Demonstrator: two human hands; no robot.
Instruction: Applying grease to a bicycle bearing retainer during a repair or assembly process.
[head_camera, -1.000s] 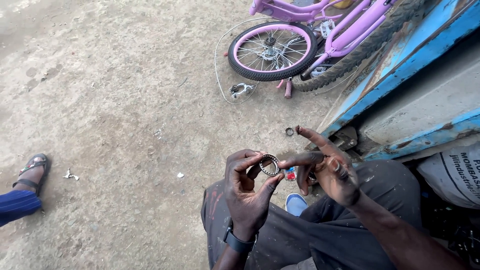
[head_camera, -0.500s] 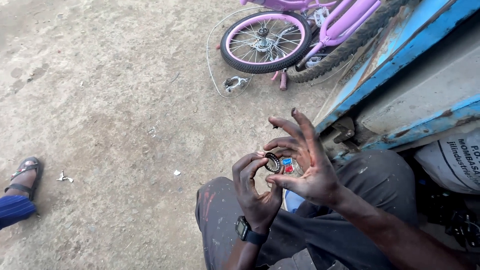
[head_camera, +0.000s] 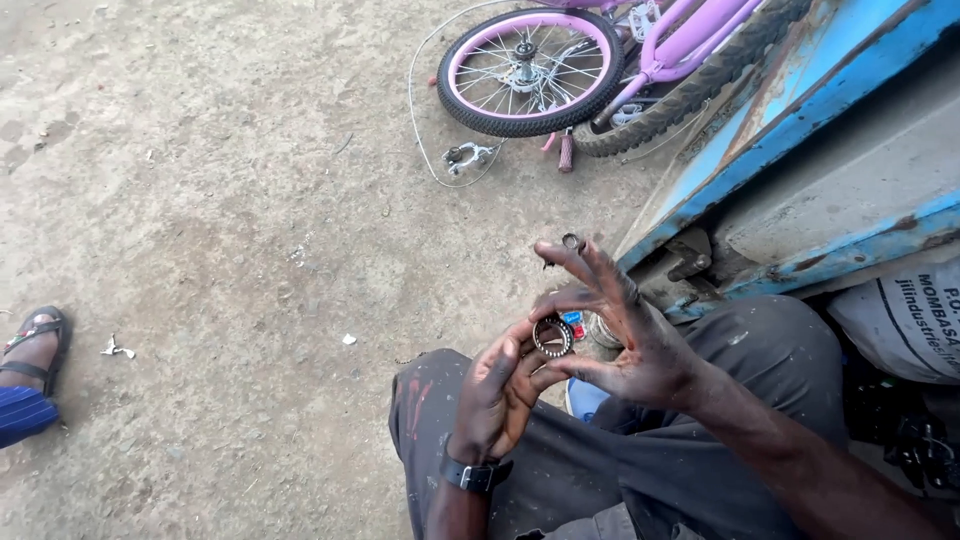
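Note:
A small round metal bearing ring (head_camera: 552, 336) with tiny balls around its rim sits between my two hands above my lap. My left hand (head_camera: 495, 395), greasy and with a dark watch at the wrist, pinches the ring from below. My right hand (head_camera: 625, 335) touches the ring with thumb and a bent finger while its other fingers spread upward. Both hands are smeared with dark grease. My knees in dark grey trousers (head_camera: 600, 460) lie just under the hands.
A pink child's bicycle (head_camera: 600, 55) lies on the dirt ground at the top, its rear wheel (head_camera: 530, 70) nearest, with a loose cable and brake part (head_camera: 468, 155) beside it. A blue metal frame (head_camera: 800, 110) runs along the right. Another person's sandalled foot (head_camera: 35, 350) is at the left edge.
My right hand has turned and opened its fingers upward while staying at the ring. The view shifted so the bicycle sits higher and more to the left.

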